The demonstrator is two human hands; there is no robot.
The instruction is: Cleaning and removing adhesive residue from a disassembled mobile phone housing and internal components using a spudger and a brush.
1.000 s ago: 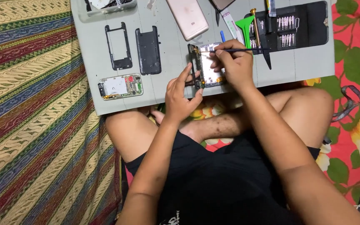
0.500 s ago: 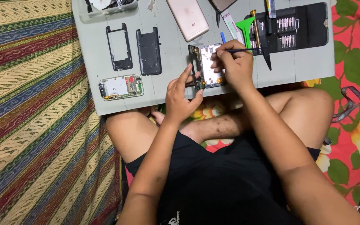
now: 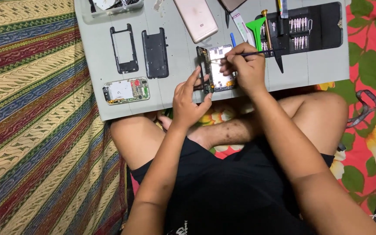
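Observation:
An opened phone (image 3: 217,65) with its circuit board showing lies near the front edge of a grey work mat (image 3: 179,48). My left hand (image 3: 189,101) pinches its lower left edge and steadies it. My right hand (image 3: 243,69) rests over the phone's right side, gripping a thin dark tool (image 3: 257,53) like a pen; the tip points left onto the board. My crossed bare legs sit just below the mat.
On the mat lie a black frame (image 3: 123,48), a dark back cover (image 3: 155,53), a small circuit board (image 3: 126,90), a pink-gold phone (image 3: 196,19), a green pry tool (image 3: 256,27) and a black bit case (image 3: 303,27). Striped cloth lies left, floral cloth right.
Both hands stay on the opened phone; the tool tip shifts only slightly over the board. Nothing else on the mat has moved.

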